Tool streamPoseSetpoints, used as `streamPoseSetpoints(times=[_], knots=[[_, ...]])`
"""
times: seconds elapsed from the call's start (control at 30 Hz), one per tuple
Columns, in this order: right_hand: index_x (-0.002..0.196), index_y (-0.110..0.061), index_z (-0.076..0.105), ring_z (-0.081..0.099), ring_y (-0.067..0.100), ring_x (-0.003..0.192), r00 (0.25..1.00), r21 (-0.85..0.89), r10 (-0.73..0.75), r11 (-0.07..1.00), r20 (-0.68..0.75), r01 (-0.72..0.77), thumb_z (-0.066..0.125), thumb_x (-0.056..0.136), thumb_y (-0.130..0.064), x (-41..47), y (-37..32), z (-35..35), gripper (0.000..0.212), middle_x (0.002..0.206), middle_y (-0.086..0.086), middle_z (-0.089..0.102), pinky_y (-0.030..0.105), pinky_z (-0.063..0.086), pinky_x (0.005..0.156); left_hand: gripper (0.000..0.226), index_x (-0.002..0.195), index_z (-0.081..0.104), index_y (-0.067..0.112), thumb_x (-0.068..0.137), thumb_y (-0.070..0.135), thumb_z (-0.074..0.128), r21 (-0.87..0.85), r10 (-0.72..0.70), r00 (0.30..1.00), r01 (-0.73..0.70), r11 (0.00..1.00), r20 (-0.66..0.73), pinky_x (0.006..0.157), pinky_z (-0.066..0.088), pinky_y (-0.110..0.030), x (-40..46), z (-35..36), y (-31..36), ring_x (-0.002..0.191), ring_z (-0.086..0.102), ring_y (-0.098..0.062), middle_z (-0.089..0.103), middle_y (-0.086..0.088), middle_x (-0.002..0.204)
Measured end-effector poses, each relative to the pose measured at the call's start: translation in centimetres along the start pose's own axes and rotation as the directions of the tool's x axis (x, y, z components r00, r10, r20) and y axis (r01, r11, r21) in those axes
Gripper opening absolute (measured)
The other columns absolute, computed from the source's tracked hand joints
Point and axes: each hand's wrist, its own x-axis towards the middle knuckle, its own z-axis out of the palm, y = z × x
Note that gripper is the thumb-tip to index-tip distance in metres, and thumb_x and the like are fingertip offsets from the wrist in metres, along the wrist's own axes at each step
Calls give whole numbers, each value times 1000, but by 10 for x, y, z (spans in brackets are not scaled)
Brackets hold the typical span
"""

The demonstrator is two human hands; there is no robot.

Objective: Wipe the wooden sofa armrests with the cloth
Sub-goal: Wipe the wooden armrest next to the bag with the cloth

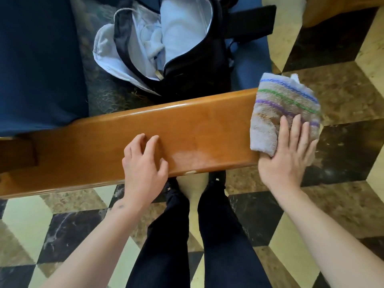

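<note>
We're over the wooden armrest [128, 140], a long glossy plank running from 9 o'clock across to 3 o'clock. The right hand [286, 154] lies flat on the striped cloth [284, 107], fingers straight and spread, pressing it onto the armrest's far-right end at about 3 o'clock. The cloth is draped over that end, part of it hanging past the wood above the tiled floor [342, 96]. The left hand [143, 165] is at the centre of the view, fingertips resting on the wood, fingers loosely bent, holding nothing; it looks like a brace.

Judging by this, 1 armrest is mid-wipe and the stroke has reached the end of the plank. A dull, smeary patch shows between the 2 hands, so that stretch likely wants another pass. The next move calls for drawing the cloth back toward 9 o'clock with even pressure, and lifting the left hand clear of its path.

At 12 o'clock an open black backpack [193, 65] sits on the blue sofa seat [37, 59], apart from the action.
</note>
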Motion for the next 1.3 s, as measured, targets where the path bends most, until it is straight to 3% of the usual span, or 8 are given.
streamPoseSetpoints(times=[0.2,0.33,0.53,0.87,0.97,1.1,1.2,1.3], knots=[[166,-14,5,-7,35,160,970,90,239,968,-36,-235,54,100,-40,-15,-77,22,86,175,15,-4,64,-2,126,62,160,26,30,104,39,49,-2,-88,996,88,996,22,123,12,-46,-9,-10,-55,159,5,-22,11,-1,172],[166,-13,3,-7,36,160,980,68,197,979,-41,-194,54,102,-40,-32,-116,39,86,174,16,-5,64,-2,126,65,163,15,29,105,41,43,23,-206,979,206,978,-5,126,8,-49,1,-26,-105,159,-1,-21,4,0,174],[166,-13,3,-7,37,160,987,22,155,988,-39,-154,55,101,-40,-54,-172,58,88,174,18,-6,64,-2,126,66,162,9,37,102,50,35,29,-212,977,211,977,26,124,-1,-50,-12,-40,-168,159,-8,-20,-2,3,173],[165,-15,-1,-8,34,160,963,-49,-249,966,102,255,59,90,-32,-150,-294,116,97,174,16,-5,64,-2,126,65,160,20,40,103,42,48,-160,-266,964,261,952,-10,122,21,-48,-39,-65,-243,156,15,-29,8,-1,172],[166,-15,2,-8,34,160,896,-45,-414,904,160,426,62,91,-38,-176,-330,132,99,175,14,-5,62,-5,126,59,158,24,44,104,41,46,-371,-315,949,282,884,-29,111,32,-31,-37,-70,-248,151,28,-24,13,7,168],[167,-20,5,-11,28,161,751,16,-604,782,266,623,53,92,-42,-210,-354,145,91,175,8,-6,59,-10,125,51,157,33,37,106,39,40,-574,-367,929,274,771,-51,107,29,-23,-34,-76,-247,140,38,-12,27,7,162],[166,-25,13,-11,17,160,671,156,-655,746,346,647,47,96,-37,-228,-356,140,79,176,0,1,55,-7,128,49,156,38,31,108,35,40,-636,-383,923,281,719,-26,104,29,-19,-37,-81,-246,126,42,-2,37,5,157],[163,-32,27,-1,6,159,660,484,-602,785,449,387,38,97,-33,-225,-357,119,66,173,-10,17,45,-8,129,46,154,43,25,109,32,41,-715,-428,904,296,634,-5,105,31,-18,-44,-86,-243,129,43,-2,44,3,153]])
